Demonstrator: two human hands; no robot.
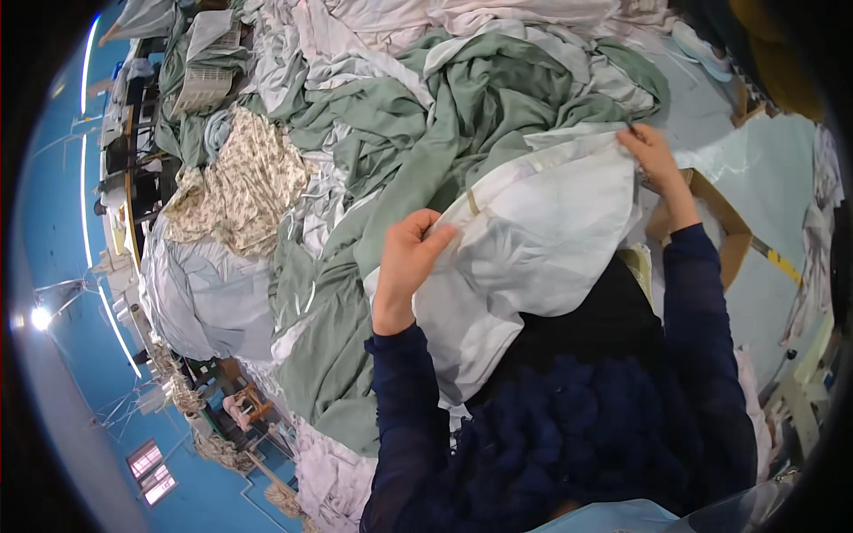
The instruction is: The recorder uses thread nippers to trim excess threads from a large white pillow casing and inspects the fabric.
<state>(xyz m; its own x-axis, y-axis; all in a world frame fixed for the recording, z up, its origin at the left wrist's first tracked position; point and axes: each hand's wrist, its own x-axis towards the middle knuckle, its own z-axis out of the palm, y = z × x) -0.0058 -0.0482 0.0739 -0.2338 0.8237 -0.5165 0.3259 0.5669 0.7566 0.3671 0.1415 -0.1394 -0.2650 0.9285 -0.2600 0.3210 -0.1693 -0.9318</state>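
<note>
Between my hands a white cloth [542, 231] is stretched, its lower part draping over my lap. My left hand [411, 258] pinches its edge at the left, thumb pressed toward the fingers. At the upper right, my right hand [653, 155] grips the far corner, with a small dark thing at the fingertips that I cannot make out. A short tan strip [473, 202] lies on the white cloth near its upper edge. Green cloth [391, 133] is heaped right behind and to the left of it.
Floral cloth [244, 182] and pale blue-grey cloth [209, 293] are piled at the left. An open cardboard box [724, 222] stands right of my right forearm, beside a yellow strip [777, 260]. Pinkish cloth [551, 13] lies at the far side.
</note>
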